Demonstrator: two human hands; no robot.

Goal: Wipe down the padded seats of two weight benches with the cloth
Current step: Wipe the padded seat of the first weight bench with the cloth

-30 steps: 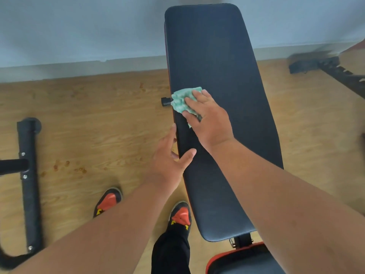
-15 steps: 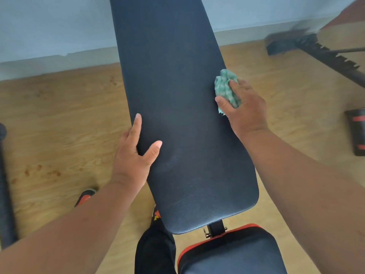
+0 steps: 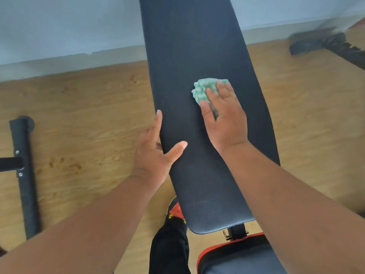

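Observation:
A long black backrest pad (image 3: 197, 46) of a weight bench runs from the wall toward me. On its middle lies a crumpled green cloth (image 3: 203, 89). My right hand (image 3: 227, 119) presses it onto the pad, fingers on top and thumb tucked round its near edge. Against the pad's left edge rests my left hand (image 3: 154, 155), fingers straight along the side and thumb spread on the top surface. The bench's seat pad (image 3: 237, 258), black with red trim, shows at the bottom, partly behind my right forearm.
Wooden floor lies on both sides of the bench. A black metal frame bar (image 3: 23, 175) stands at the left. Another piece of black gym equipment (image 3: 325, 44) sits blurred at the far right by the wall. My leg and red-black shoe (image 3: 175, 212) are beside the bench.
My right hand has slid the cloth from the pad's right edge leftward to its middle. My left hand has stayed on the left edge. The view has shifted slightly.

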